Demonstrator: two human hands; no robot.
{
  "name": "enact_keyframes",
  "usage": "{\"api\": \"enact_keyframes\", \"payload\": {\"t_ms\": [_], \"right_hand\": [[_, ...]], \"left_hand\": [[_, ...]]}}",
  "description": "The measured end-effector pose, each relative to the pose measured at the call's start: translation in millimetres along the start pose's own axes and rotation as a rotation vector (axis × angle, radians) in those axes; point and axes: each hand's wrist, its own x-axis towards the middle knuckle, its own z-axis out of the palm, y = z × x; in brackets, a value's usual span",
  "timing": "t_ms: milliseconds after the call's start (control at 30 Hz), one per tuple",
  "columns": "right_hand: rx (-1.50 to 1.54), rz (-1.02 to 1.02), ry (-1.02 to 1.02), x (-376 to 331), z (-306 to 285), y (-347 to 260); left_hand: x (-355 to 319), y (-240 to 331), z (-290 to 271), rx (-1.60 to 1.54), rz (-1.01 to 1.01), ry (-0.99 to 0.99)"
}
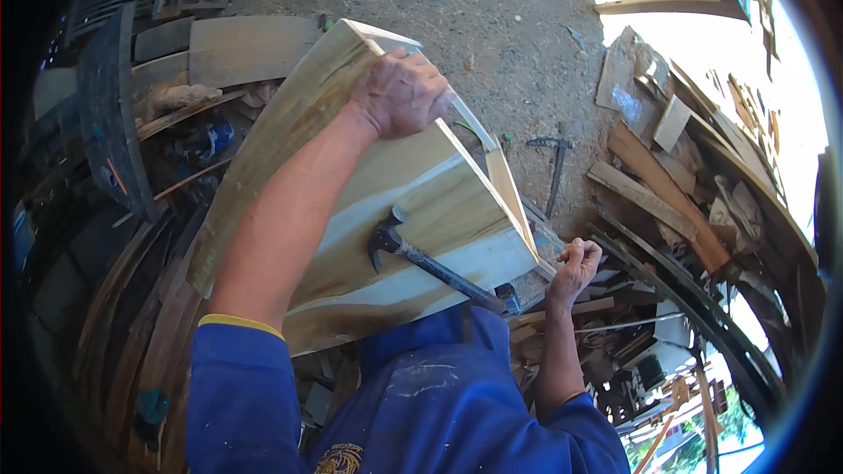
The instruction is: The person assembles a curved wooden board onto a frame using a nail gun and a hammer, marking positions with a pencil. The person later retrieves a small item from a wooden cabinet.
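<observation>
I have the left hand (399, 95) clenched over the upper edge of a pale wooden box (432, 186), which slants across my view just in front of the blue shirt (439, 395). The right hand (577, 270) is beside the box's lower right corner, fingertips drawn together; from here I cannot tell whether it pinches anything small. On the box's broad face I see a claw hammer (430, 265), clear of both hands. A second hammer (556, 177) lies on the dirt ground (492, 17), near scrap boards (667, 189) piled at right
</observation>
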Motion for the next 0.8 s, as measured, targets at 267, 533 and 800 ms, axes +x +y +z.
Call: {"api": "enact_keyframes", "payload": {"t_ms": [267, 533, 800], "right_hand": [[-0.666, 0.479, 0.069, -183.8, -74.2, 264.4], [-0.604, 0.699, 0.255, -267.4, -33.7, 355.4], [-0.754, 0.631, 0.419, -272.6, -12.0, 442.7]], "left_hand": [[-6.2, 10.3, -3.3, 0.019, 0.028, -0.022], [-7.4, 19.4, -7.8, 0.125, 0.11, 0.083], [-8.9, 173.9, 51.9, -0.144, 0.17, 0.009]]}}
